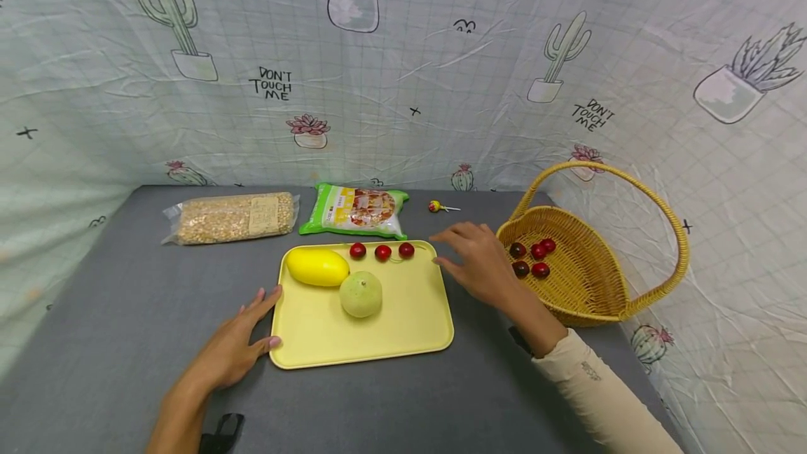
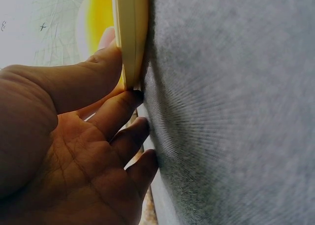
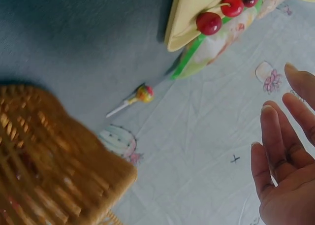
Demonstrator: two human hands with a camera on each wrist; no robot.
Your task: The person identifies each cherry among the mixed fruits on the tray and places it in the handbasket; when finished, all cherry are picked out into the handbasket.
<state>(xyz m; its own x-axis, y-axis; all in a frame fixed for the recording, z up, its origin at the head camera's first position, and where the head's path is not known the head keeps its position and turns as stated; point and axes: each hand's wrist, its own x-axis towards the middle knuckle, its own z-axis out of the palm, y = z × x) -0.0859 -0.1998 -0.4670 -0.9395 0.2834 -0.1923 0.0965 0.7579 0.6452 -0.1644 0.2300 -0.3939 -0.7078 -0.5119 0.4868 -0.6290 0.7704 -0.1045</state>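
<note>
In the head view a yellow tray (image 1: 403, 321) carries a yellow lemon-like fruit (image 1: 317, 267), a round pale green fruit (image 1: 361, 294) and three red cherries (image 1: 382, 253) along its far side. My left hand (image 1: 236, 345) touches the tray's left edge with spread thumb and forefinger. In the left wrist view the thumb (image 2: 93, 77) lies against the rim, and other fingertips rest by the grey tabletop. Above the tray's right edge my right hand (image 1: 476, 265) hovers with loosely bent fingers, holding nothing. The right wrist view shows that hand (image 3: 285, 161) apart from the cherries (image 3: 209, 23).
A wicker basket (image 1: 592, 272) with several dark and red cherries (image 1: 540, 270) stands at the right, its tall handle arching up. Behind the tray lie a bag of grains (image 1: 217, 219), a green-edged packet (image 1: 356, 211) and a lollipop (image 1: 441, 207). A patterned cloth hangs at the back.
</note>
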